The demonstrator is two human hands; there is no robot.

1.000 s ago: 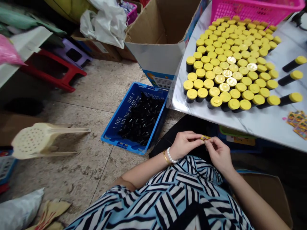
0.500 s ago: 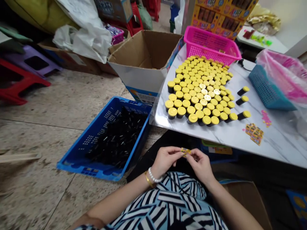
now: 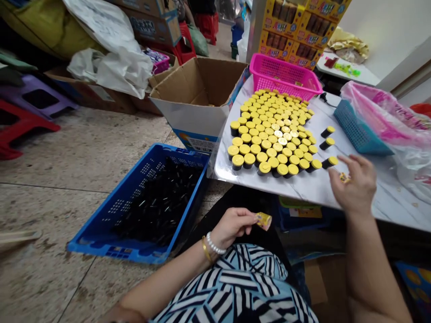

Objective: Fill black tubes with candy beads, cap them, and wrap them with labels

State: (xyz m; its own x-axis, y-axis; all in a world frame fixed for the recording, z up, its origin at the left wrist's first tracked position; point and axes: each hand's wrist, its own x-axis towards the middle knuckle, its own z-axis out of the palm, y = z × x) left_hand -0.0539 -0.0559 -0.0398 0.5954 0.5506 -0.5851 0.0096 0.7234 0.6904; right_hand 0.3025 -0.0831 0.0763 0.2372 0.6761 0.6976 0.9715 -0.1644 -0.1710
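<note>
Head view, right hand (image 3: 356, 186) inside table edge (image 3: 310, 196)

Grey-veined white counter (image 3: 311, 190); on it, yellow-capped black tubes (image 3: 278, 134), bright pink basket (image 3: 286, 88); left of it, blue crate (image 3: 104, 250); in front, patterned yellow wrapper (image 3: 264, 221)

No word can be read with certainty. Blurred white lettering, seemingly ending in an exclamation mark, stands on a brown carton (image 3: 146, 29); stylised lettering also marks the stacked orange-yellow boxes (image 3: 296, 33). Print on the open carton (image 3: 197, 123), the pink plastic bag (image 3: 382, 105) and the small yellow piece (image 3: 265, 221) in the left hand (image 3: 235, 223) is illegible.
</note>
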